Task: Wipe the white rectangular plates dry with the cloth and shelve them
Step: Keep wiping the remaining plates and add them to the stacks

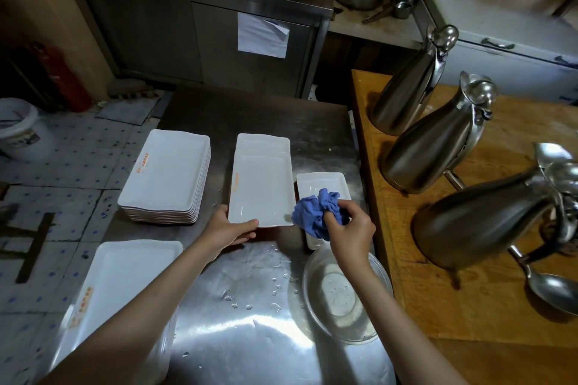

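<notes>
My left hand [230, 230] grips the near edge of a white rectangular plate [261, 191], lifted a little over another plate [262, 141] lying on the steel table. My right hand [350, 230] is closed on a crumpled blue cloth [316, 212] at the plate's near right corner. A tall stack of white plates [165, 175] sits to the left. A second stack [125, 287] lies at the near left, partly under my left arm. A smaller white plate [322, 184] rests behind the cloth.
A clear glass bowl [372, 331] stands on the wet steel table [250, 337] under my right forearm. Three steel jugs [431, 150] and a ladle [550, 287] occupy the wooden counter on the right. A steel cabinet [219, 40] is behind, a white bucket [22, 128] on the floor left.
</notes>
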